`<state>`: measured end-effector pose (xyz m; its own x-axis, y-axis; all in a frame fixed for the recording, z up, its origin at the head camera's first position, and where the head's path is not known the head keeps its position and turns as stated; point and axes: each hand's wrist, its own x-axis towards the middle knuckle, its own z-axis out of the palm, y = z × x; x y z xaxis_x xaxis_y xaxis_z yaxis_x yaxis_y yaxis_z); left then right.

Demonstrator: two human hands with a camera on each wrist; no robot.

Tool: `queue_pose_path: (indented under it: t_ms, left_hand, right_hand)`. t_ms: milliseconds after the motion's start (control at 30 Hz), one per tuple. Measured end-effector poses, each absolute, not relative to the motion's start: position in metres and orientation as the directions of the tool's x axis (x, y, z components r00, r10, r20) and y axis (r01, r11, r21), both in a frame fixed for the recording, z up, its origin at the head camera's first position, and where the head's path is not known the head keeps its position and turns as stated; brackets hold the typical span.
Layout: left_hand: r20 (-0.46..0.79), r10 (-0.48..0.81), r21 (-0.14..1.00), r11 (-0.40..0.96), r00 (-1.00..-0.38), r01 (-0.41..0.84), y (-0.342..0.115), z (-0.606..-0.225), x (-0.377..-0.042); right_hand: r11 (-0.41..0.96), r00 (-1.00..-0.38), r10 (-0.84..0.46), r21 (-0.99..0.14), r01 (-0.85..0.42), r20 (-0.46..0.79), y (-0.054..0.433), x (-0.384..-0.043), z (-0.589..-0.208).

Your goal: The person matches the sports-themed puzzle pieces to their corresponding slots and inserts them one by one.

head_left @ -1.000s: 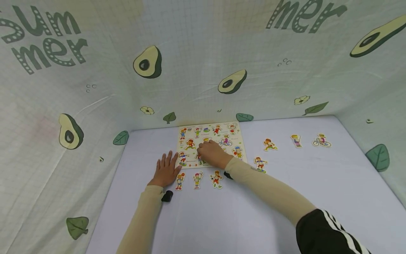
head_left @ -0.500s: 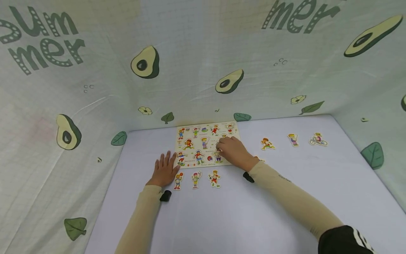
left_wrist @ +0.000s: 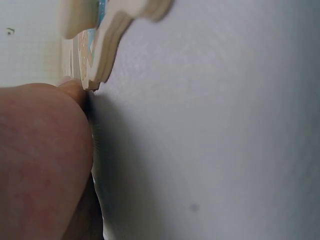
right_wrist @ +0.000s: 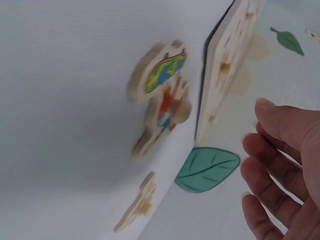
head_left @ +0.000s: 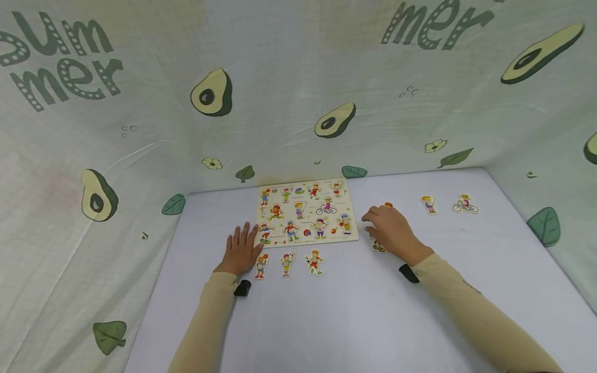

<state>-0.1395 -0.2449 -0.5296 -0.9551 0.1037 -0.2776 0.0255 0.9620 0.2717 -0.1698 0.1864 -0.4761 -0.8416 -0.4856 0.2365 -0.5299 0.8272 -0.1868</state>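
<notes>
At three o'clock of the board, the right grip is hovering, fingers apart, near the skateboarder piece, low sweep possibly skewing it.

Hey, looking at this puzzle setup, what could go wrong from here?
Two things, perhaps. In the head view, the right hand partly covers the skateboarder piece and mostly hides a second piece, so picking up one might knock the other. The left hand lies against the board, its thumb close to the orange-ball piece, so shifting it could nudge either.
</notes>
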Motion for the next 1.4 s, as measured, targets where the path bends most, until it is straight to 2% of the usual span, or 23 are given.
queue_pose_path:
  t_ms: [133, 400, 600, 933, 1400]
  left_hand:
    - [-0.279, 0.102, 0.263, 0.964, -0.955, 0.027, -0.245, -0.529, -0.139]
    - [-0.261, 0.109, 0.291, 0.956, -0.959, 0.029, -0.241, -0.523, -0.136]
    - [-0.274, 0.104, 0.278, 0.96, -0.956, 0.025, -0.244, -0.528, -0.138]
    - [-0.271, 0.112, 0.294, 0.955, -0.956, 0.028, -0.246, -0.53, -0.138]
    - [-0.275, 0.115, 0.273, 0.961, -0.955, 0.037, -0.246, -0.529, -0.139]
  right_hand:
    - [0.845, -0.863, -0.454, -0.201, -0.496, 0.221, 0.206, -0.163, -0.485]
    - [0.848, -0.866, -0.455, -0.195, -0.492, 0.208, 0.225, -0.152, -0.496]
    - [0.842, -0.864, -0.466, -0.206, -0.499, 0.189, 0.226, -0.15, -0.502]
    - [0.827, -0.838, -0.491, -0.175, -0.534, 0.237, 0.224, -0.153, -0.507]
    - [0.838, -0.847, -0.484, -0.161, -0.521, 0.221, 0.217, -0.157, -0.508]
